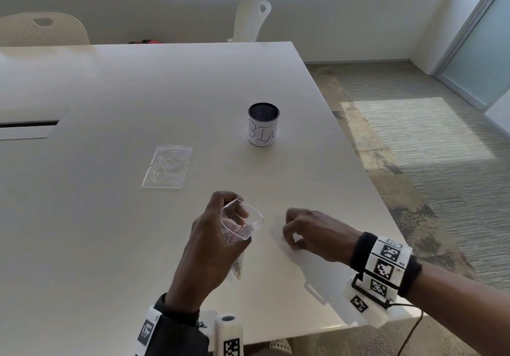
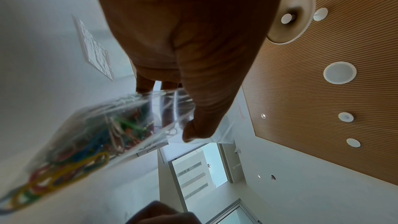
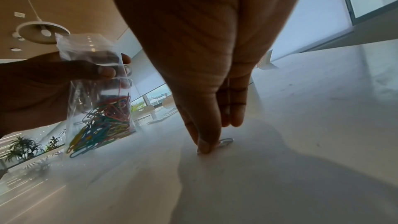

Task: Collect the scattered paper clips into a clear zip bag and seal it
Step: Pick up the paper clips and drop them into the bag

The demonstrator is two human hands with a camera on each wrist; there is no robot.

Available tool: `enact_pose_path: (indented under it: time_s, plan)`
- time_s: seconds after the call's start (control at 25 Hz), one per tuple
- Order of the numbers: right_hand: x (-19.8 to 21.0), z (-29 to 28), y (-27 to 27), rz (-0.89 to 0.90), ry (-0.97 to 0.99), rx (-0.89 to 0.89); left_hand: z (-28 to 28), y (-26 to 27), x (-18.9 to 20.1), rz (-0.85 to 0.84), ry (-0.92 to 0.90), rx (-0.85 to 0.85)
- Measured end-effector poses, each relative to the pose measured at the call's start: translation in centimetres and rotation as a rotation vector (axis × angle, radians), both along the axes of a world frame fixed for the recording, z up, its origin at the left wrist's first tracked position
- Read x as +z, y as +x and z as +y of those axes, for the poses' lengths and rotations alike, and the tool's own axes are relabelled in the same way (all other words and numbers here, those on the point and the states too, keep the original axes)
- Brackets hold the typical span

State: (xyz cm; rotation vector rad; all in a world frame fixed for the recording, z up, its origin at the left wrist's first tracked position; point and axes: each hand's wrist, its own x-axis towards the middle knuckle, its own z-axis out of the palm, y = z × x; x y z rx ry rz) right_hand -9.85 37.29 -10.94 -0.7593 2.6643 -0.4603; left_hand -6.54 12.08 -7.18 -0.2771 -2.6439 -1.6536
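- Collection is near its end, I judge: one silver paper clip lies on the table at about 5 o'clock from the mesh cup, and no other loose clip shows.
- Right hand is bent down over that clip, thumb and forefinger tip pressed on it in a pinch against the tabletop; the other fingers lie close together behind.
- Left hand, at 9 o'clock from the right, grips the clear zip bag near its top, fingers curled round it, mouth held open and facing up.
- Coloured clips are heaped in the bag's bottom.
- Next move calls for lifting the flat clip off the smooth surface without it sliding, carrying it over the open mouth, dropping it in, then pressing the zip closed.
- A second, empty bag lies flat at 8 o'clock from the cup.
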Motion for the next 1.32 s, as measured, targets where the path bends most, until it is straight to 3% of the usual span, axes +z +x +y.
enact_pose_path:
  time_s: [0.36, 0.76, 1.04, 1.12, 1.32]
  plan:
    - [-0.8, -1.7, -0.1, 0.094, -0.016, 0.093, 0.0, -0.2, -0.3, 0.0, -0.011, 0.009]
    - [-0.3, -1.9, 0.2, -0.083, 0.006, -0.115, -0.2, -0.4, -0.4, 0.0, -0.005, 0.02]
    - [-0.3, -2.0, 0.6, -0.136, 0.089, -0.083, -0.2, -0.6, -0.3, 0.001, 0.016, 0.005]
    - [1.1, -1.4, 0.0, -0.117, -0.041, -0.161, -0.4, -0.6, -0.3, 0.001, 0.017, 0.009]
    - [7.1, -1.4, -0.5, -0.045, -0.63, -0.387, -0.3, -0.5, -0.8, -0.014, 0.04, 0.025]
